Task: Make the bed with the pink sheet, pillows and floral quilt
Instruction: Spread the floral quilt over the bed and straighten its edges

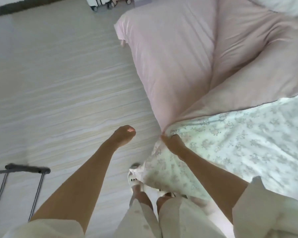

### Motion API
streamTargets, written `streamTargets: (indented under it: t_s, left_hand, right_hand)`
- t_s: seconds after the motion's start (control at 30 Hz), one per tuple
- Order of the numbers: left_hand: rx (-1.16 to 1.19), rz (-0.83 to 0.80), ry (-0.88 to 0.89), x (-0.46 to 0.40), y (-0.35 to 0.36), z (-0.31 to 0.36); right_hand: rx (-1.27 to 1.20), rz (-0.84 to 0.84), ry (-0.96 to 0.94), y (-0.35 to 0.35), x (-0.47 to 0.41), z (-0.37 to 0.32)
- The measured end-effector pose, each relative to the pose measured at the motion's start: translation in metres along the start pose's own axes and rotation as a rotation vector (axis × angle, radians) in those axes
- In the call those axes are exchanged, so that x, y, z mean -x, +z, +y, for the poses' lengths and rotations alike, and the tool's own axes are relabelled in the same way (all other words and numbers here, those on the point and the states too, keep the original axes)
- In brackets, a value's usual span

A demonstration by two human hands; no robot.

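The floral quilt (239,134), white with a pale flower print and a dusty pink underside (187,57), lies crumpled across the bed on the right. My right hand (172,143) grips a gathered corner of the quilt at the bed's near edge, where the pink side and the floral side meet. My left hand (123,135) hangs over the floor to the left of the bed, fingers curled loosely, holding nothing. A strip of white bedding (286,4) shows at the top right. I cannot make out any pillows.
Pale wood-look floor (58,83) spreads left of the bed. A dark metal frame (27,169) stands at the lower left. Wheeled white items (96,2) sit at the far wall. My feet in white sandals (138,181) stand by the bed's edge.
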State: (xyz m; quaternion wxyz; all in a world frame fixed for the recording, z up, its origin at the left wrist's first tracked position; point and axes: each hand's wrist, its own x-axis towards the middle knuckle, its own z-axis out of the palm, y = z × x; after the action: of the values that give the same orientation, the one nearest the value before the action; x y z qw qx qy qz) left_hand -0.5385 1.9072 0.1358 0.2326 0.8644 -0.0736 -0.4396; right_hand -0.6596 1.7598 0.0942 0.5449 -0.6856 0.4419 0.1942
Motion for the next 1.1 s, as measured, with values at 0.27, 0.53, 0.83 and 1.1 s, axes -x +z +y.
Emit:
streamTargets:
  t_s: [0.27,0.53,0.83,1.1]
  left_hand:
    - [-0.231,-0.270,0.261,-0.069,0.035,0.085]
    - [-0.592,-0.333,0.568,-0.113,0.115,0.117]
    - [-0.375,-0.160,0.649,-0.148,0.201,0.108]
    - [-0.113,0.039,0.585,-0.161,0.178,0.104]
  right_hand:
    - [-0.379,0.004,0.136,0.004,-0.005,0.040]
    - [-0.966,0.592,0.492,0.020,-0.004,0.120]
    - [-1.592,0.857,0.720,0.064,-0.011,0.228]
    - [-1.905,0.770,0.475,0.064,-0.028,0.244]
